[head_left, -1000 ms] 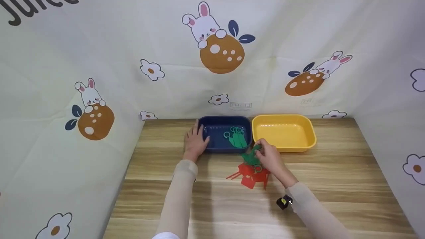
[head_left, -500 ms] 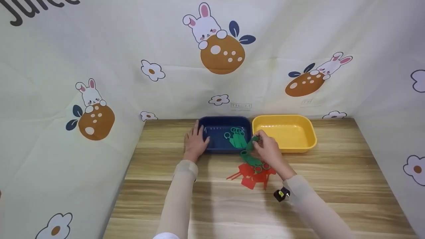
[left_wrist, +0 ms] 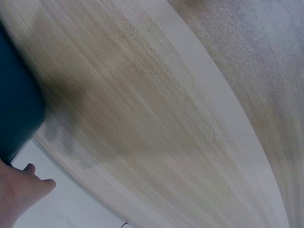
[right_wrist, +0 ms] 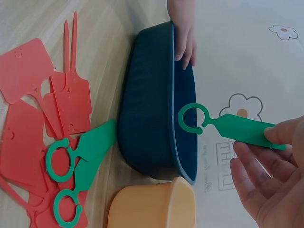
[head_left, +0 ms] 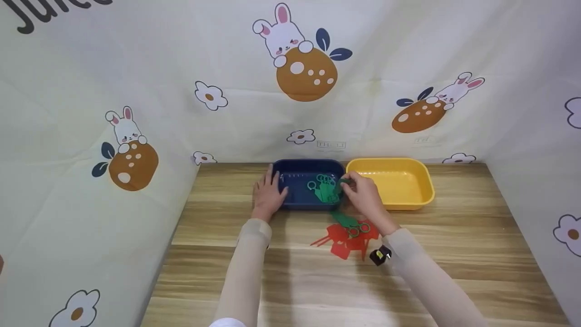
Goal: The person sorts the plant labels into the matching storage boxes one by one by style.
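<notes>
My right hand [head_left: 366,196] pinches a green plant tag with a ring at one end [right_wrist: 247,130] between thumb and fingers. That tag is above the right side of the dark blue bin [head_left: 306,207], its ring end pointing toward the bin. Several similar green tags [head_left: 325,190] lie inside the bin. Resting on the bin's left rim, my left hand [head_left: 268,196] has its fingers extended and holds no tag. Two green ring tags [right_wrist: 95,145] lie on the table in front of the bin, partly over a pile of red T-shaped tags [right_wrist: 71,102].
A yellow bin [head_left: 392,205] stands directly right of the blue one. Both stand on the wood-grain table [head_left: 317,295] near its back edge, before a printed cloth [head_left: 245,127]. A small black device [head_left: 380,255] is by my right wrist.
My right hand has lifted a green tag off the pile and moved up and slightly left to the blue bin. My left hand has stayed on the rim.
</notes>
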Available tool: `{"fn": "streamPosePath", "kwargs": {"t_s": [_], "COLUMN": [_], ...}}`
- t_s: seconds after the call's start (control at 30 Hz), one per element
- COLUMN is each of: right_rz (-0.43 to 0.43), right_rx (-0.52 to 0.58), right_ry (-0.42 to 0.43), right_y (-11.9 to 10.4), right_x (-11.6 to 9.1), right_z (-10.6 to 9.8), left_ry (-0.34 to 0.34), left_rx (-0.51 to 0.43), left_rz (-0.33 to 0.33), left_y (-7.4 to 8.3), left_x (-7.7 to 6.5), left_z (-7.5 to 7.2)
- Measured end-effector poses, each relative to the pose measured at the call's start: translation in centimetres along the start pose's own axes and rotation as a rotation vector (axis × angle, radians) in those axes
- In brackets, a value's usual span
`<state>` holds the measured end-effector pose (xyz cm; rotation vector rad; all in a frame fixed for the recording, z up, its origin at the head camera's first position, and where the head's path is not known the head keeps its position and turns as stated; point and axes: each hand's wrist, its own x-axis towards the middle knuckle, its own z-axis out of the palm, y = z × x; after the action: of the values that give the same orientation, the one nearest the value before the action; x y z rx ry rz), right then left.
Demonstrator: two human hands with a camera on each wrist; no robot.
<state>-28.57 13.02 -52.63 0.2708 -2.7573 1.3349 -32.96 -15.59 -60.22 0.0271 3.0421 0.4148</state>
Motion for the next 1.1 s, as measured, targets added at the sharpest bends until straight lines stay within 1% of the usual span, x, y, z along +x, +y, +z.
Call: {"fn": "streamPosePath", "kwargs": {"t_s": [0.2, 0.33, 0.47, 0.87, 0.97, 1.1], "right_rz": [0.010, -0.012, -0.049, -0.158, -0.213, -0.281], "right_rx": [-0.021, -0.023, -0.059, -0.235, -0.293, -0.378], "right_ry": [0.000, 0.014, 0.030, 0.065, 0.085, 0.118], "right_y": [-0.1, -0.2, -0.1, 1.6, 2.2, 2.8], "right_x": [0.8, 1.1, 1.4, 1.5, 1.5, 1.4], "right_z": [0.1, 0.2, 0.6, 2.4, 2.9, 3.6], "left_ry": [0.009, 0.002, 0.000, 0.013, -0.002, -0.006], "left_rx": [0.003, 0.007, 0.004, 0.016, 0.019, -0.003], "left_rz": [0.000, -0.001, -0.001, 0.004, 0.000, 0.003], "left_y": [0.1, 0.1, 0.0, -0.1, 0.0, 0.0], "left_x": [0.1, 0.2, 0.2, 0.2, 0.1, -0.1], "left_z": [0.1, 0.0, 0.1, 0.2, 0.0, -0.1]}}
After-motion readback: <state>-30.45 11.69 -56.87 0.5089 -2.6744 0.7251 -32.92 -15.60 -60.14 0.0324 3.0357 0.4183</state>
